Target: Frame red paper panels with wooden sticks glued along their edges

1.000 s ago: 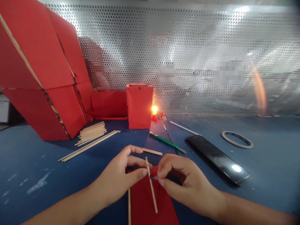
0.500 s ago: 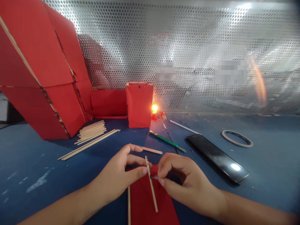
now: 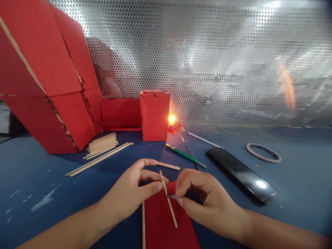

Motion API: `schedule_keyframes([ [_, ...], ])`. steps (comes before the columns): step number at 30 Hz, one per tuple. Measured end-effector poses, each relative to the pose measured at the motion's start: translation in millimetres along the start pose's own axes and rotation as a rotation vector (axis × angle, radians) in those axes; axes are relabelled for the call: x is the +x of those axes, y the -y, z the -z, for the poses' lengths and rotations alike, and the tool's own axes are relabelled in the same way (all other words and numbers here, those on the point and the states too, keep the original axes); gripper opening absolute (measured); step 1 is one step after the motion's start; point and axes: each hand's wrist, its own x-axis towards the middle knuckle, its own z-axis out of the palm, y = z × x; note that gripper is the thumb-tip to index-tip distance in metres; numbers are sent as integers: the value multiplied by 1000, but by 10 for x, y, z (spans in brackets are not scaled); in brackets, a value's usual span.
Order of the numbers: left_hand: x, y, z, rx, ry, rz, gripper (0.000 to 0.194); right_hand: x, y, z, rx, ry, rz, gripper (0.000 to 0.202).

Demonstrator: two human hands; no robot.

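Observation:
Between thumb and fingers, my left hand holds a thin wooden stick near its upper end, which has dark marks. The stick slants over a red panel that has a pale wooden strip along its left edge. My right hand pinches a small, slim, translucent piece with a dark tip, which meets the side of the stick. Just beyond my left fingertips lies a short flat stick.
Behind are a green-handled blade, a lit flame and an upright red box. A phone and a white ring lie right. Wooden sticks and a large red structure are left; a perforated metal sheet stands behind.
The lower end of the held stick has swung slightly up and to the right. My right hand has shifted very slightly right with the small piece. The view has moved a little.

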Motion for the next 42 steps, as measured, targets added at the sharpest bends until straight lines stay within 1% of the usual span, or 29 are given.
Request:
schedule_keyframes([
  [4,10,24,12,-4,-9,-5,68,-7,5,5,3,10,-13,13],
  [11,5,36,28,-24,-10,-4,77,0,8,6,10,8,-38,11],
  [15,4,18,30,-20,-17,15,83,-5,1,1,-2,22,-18,10],
  [22,5,6,16,-28,-28,25,83,-15,-1,15,-18,15,13,10],
  [28,-4,-8,10,-18,-26,25,90,-12,-23,2,-39,10,17,10],
  [33,3,-11,18,-41,-36,40,92,-26,-24,15,-74,11,88,14],
  [38,0,-26,54,-49,-71,59,89,-21,19,95,-169,118,203,17],
  [42,-3,-82,72,-42,-110,86,85,-11,22,102,-184,127,250,19],
])
